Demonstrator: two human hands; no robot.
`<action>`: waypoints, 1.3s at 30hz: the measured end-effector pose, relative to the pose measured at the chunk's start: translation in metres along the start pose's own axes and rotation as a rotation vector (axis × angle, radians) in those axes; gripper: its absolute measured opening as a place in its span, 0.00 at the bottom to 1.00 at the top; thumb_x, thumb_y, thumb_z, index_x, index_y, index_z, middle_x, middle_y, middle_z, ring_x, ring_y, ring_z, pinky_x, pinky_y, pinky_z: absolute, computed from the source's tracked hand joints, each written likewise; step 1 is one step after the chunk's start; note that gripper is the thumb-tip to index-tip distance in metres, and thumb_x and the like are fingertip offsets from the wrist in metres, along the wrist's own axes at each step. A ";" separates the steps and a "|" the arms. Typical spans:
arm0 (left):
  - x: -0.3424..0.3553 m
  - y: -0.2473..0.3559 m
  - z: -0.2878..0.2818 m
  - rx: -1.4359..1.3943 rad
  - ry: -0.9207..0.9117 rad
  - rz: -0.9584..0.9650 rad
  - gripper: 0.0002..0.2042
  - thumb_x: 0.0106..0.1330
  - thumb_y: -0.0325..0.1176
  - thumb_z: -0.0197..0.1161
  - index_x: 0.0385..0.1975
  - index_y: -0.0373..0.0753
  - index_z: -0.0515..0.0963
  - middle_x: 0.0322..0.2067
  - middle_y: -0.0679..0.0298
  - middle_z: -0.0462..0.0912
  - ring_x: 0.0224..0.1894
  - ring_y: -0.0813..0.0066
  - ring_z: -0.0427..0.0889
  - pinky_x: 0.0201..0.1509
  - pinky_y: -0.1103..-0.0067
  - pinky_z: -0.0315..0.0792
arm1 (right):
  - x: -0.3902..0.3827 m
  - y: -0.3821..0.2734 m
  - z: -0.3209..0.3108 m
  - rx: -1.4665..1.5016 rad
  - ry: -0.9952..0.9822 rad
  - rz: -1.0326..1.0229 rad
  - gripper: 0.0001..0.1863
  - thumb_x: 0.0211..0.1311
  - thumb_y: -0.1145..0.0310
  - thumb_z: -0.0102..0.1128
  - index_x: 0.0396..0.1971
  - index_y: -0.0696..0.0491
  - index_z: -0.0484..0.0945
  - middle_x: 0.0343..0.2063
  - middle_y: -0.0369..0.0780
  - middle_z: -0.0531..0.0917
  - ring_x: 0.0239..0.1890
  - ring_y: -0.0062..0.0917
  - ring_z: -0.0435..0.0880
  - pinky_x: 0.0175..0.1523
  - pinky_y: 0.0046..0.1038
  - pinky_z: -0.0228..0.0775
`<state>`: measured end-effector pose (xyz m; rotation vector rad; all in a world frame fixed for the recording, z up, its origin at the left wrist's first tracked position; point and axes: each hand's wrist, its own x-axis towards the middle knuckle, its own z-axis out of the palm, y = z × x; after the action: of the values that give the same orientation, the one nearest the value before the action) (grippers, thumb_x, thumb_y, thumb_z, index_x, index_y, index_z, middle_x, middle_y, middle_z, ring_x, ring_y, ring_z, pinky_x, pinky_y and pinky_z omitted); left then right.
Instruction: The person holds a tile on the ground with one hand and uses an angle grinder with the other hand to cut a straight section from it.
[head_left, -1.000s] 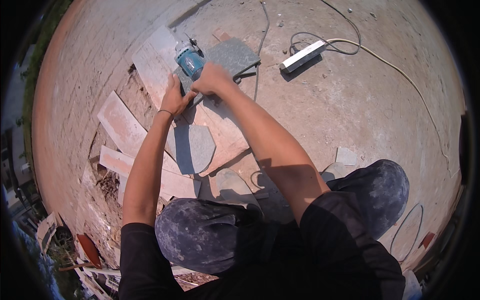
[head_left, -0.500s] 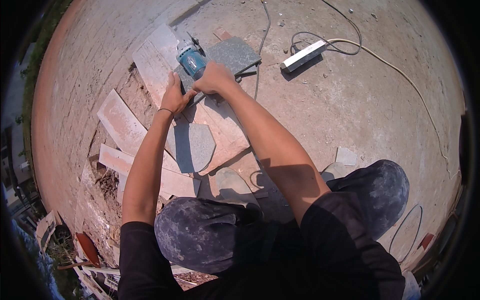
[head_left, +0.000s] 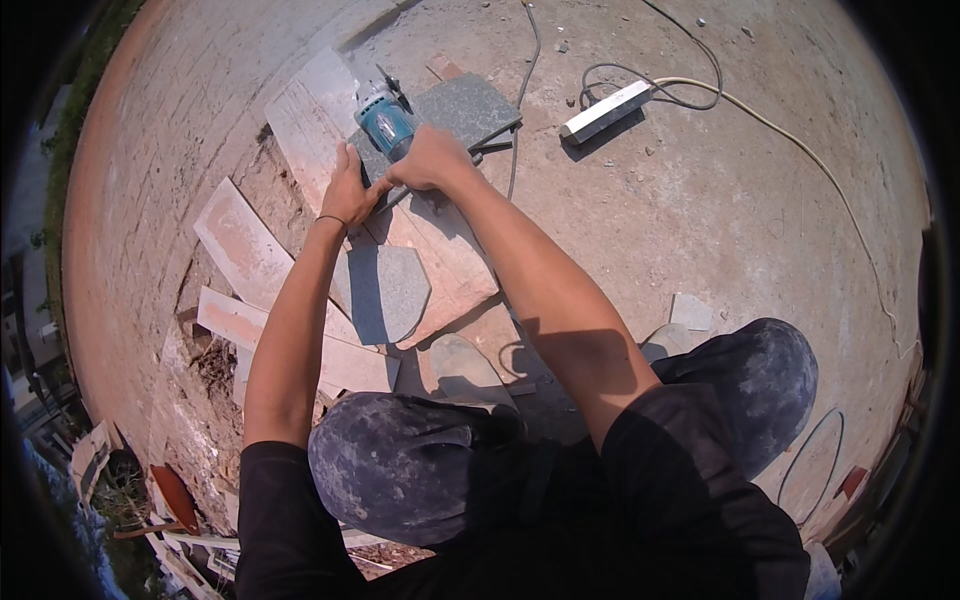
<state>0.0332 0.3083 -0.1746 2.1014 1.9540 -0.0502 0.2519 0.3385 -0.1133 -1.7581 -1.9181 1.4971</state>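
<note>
In bright sun, my right hand (head_left: pixel 432 160) is wrapped round the rear body of a teal angle grinder (head_left: pixel 385 122). The grinder's disc end points away from me, over a dark grey stone slab (head_left: pixel 465 108). My left hand (head_left: pixel 350 190) rests at the slab's near left side, fingers stretched out and thumb reaching toward my right hand. Pale dust blurs the area by the disc, so I cannot tell how deep it sits in the slab. Closer to me lies a grey tile piece (head_left: pixel 405 290) with angled corners, partly in shadow.
Beneath the slab and to the left lie pinkish tile offcuts (head_left: pixel 240 240). A white power strip (head_left: pixel 607 112) with a looped dark cord and a pale cable (head_left: pixel 800 150) is on the ground at right. My dusty knees (head_left: pixel 400 470) are bent close by. A small white offcut (head_left: pixel 692 312) lies right.
The grinder has shifted very slightly to the right under my right hand. My left hand and the slab look unmoved.
</note>
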 end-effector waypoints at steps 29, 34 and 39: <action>0.002 0.000 0.001 -0.032 -0.009 -0.034 0.53 0.60 0.62 0.63 0.69 0.21 0.47 0.71 0.35 0.44 0.72 0.43 0.54 0.74 0.67 0.55 | -0.016 0.006 0.004 -0.015 0.002 0.014 0.44 0.45 0.48 0.75 0.55 0.66 0.72 0.54 0.55 0.78 0.59 0.44 0.77 0.62 0.36 0.71; 0.002 0.001 0.000 -0.047 -0.002 -0.029 0.54 0.59 0.63 0.63 0.68 0.20 0.48 0.71 0.35 0.45 0.72 0.43 0.55 0.73 0.67 0.56 | -0.020 0.007 0.001 -0.023 -0.009 0.018 0.41 0.47 0.49 0.73 0.53 0.66 0.74 0.53 0.55 0.79 0.59 0.44 0.77 0.62 0.35 0.71; 0.002 0.005 -0.001 -0.053 0.002 -0.035 0.56 0.57 0.65 0.63 0.68 0.19 0.48 0.71 0.34 0.45 0.71 0.42 0.56 0.73 0.67 0.57 | -0.023 0.010 0.002 -0.015 0.007 0.021 0.40 0.47 0.49 0.72 0.53 0.66 0.73 0.53 0.56 0.79 0.58 0.45 0.78 0.62 0.35 0.71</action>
<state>0.0377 0.3100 -0.1728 2.0351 1.9709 -0.0026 0.2641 0.3167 -0.1097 -1.7931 -1.9188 1.4849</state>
